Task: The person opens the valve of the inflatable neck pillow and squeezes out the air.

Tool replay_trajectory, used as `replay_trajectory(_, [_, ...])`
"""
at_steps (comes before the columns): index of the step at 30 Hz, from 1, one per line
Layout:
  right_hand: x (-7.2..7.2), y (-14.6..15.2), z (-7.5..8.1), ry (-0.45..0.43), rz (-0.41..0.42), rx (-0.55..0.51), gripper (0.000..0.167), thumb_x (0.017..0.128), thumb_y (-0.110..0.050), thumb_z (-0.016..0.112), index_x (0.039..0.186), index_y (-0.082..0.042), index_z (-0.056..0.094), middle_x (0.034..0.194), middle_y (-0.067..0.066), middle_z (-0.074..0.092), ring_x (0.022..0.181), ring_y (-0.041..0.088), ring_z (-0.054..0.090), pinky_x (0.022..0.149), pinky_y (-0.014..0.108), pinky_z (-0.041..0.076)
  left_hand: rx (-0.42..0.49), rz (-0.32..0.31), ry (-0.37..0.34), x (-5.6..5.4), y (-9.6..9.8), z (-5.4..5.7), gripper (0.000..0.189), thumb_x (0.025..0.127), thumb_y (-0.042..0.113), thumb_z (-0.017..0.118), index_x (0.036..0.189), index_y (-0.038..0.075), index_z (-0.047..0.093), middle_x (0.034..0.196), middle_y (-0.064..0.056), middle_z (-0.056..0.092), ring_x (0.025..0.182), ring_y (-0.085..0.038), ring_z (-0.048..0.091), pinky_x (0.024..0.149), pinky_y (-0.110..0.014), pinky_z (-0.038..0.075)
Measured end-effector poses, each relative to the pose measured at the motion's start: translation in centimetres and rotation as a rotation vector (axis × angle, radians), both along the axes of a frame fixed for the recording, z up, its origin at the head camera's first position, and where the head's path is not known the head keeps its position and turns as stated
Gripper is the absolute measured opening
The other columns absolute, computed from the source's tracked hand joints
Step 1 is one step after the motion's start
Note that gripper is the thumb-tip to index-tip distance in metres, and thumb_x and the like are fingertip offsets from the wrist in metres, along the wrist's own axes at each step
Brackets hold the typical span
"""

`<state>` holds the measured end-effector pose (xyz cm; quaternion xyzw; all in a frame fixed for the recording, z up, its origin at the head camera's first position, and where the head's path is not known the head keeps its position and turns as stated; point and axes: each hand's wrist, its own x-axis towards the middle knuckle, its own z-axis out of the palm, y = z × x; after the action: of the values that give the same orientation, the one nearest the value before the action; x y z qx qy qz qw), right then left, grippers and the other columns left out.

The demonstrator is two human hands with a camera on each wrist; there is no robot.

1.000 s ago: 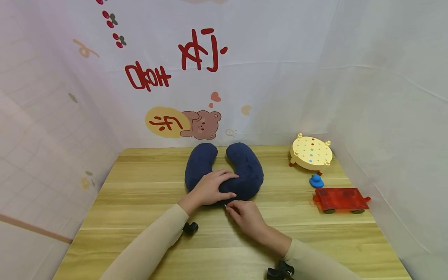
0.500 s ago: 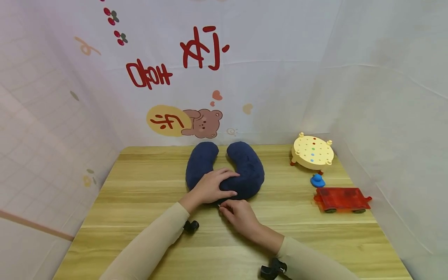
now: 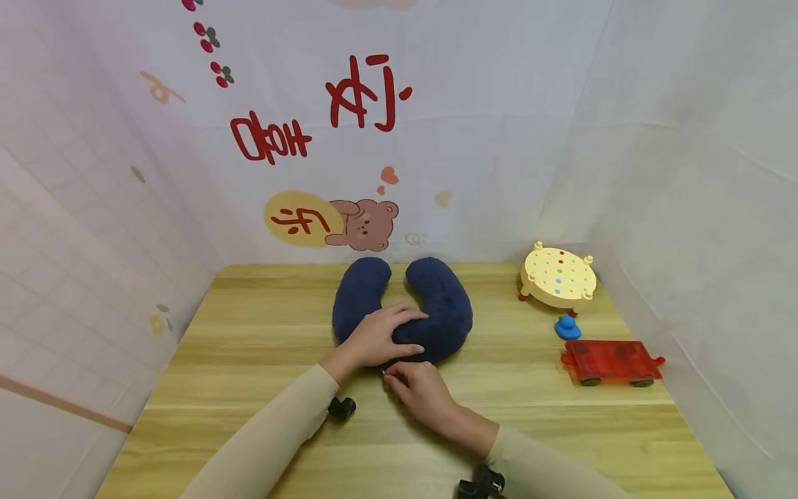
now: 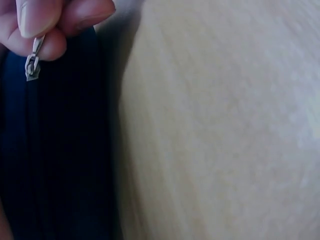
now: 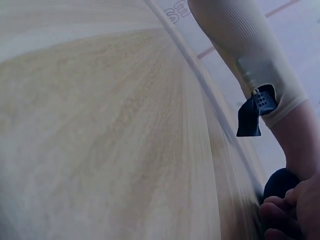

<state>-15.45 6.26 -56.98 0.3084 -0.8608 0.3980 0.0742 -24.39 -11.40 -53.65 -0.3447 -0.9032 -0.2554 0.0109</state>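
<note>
A navy U-shaped neck pillow (image 3: 450,315) lies on the table, its two arms pointing away from me. My left hand (image 3: 376,337) presses on the pillow's curved base, fingers and thumb spread over the fabric. At the near edge my right hand (image 3: 425,395) pinches a small metal zipper pull (image 4: 38,45) between thumb and forefinger. The left wrist view shows the slider (image 4: 32,68) close up, with the dark zipper line (image 4: 33,130) running along the pillow's side. Only part of the right hand's fingertips (image 4: 40,17) shows there.
On the right of the wooden table (image 3: 262,312) stand a pale yellow round pegged toy (image 3: 559,277), a small blue duck (image 3: 567,327) and a red toy wagon (image 3: 614,360). Printed white cloth (image 3: 486,180) closes off the back and sides.
My right hand has moved left along the pillow's near edge with the zipper pull between its fingers. The left hand has stayed on the pillow.
</note>
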Motion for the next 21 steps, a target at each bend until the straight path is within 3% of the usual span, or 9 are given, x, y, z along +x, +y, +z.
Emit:
replay_trajectory(10, [-0.2, -0.5, -0.1, 0.002, 0.006, -0.020, 0.006, 0.103, -0.011, 0.079, 0.100, -0.010, 0.084, 0.089, -0.005, 0.080, 0.073, -0.003, 0.064, 0.067, 0.019, 0.053, 0.006, 0.002, -0.003, -0.1, 0.0, 0.0, 0.064, 0.100, 0.066, 0.073, 0.158, 0.040, 0.060, 0.157, 0.009, 0.059, 0.143, -0.018, 0.058, 0.109, -0.057, 0.053])
replay_trajectory(15, [-0.2, -0.5, -0.3, -0.025, -0.014, -0.024, 0.005, 0.103, -0.010, 0.080, 0.101, -0.011, 0.085, 0.089, -0.005, 0.080, 0.073, -0.003, 0.064, 0.068, 0.019, 0.054, -0.086, -0.071, -0.043, -0.3, -0.6, 1.3, 0.067, 0.104, 0.064, 0.069, 0.162, 0.035, 0.056, 0.161, 0.005, 0.056, 0.146, -0.019, 0.055, 0.116, -0.050, 0.050])
replay_trajectory(18, [-0.2, -0.4, -0.4, -0.055, -0.021, -0.037, 0.004, 0.102, -0.010, 0.081, 0.101, -0.011, 0.084, 0.090, -0.006, 0.080, 0.075, -0.003, 0.066, 0.069, 0.020, 0.055, -0.152, -0.125, -0.009, -0.6, -1.9, 2.2, 0.069, 0.104, 0.064, 0.070, 0.161, 0.027, 0.059, 0.159, 0.001, 0.058, 0.147, -0.023, 0.054, 0.122, -0.049, 0.043])
replay_trajectory(21, [-0.2, -0.4, -0.5, -0.083, -0.022, -0.050, 0.004, 0.103, -0.011, 0.081, 0.100, -0.010, 0.084, 0.089, -0.007, 0.079, 0.074, -0.002, 0.065, 0.069, 0.021, 0.056, -0.192, -0.119, 0.076, -1.4, -4.0, 2.4, 0.073, 0.100, 0.069, 0.072, 0.155, 0.021, 0.065, 0.154, 0.000, 0.063, 0.148, -0.026, 0.052, 0.128, -0.052, 0.032])
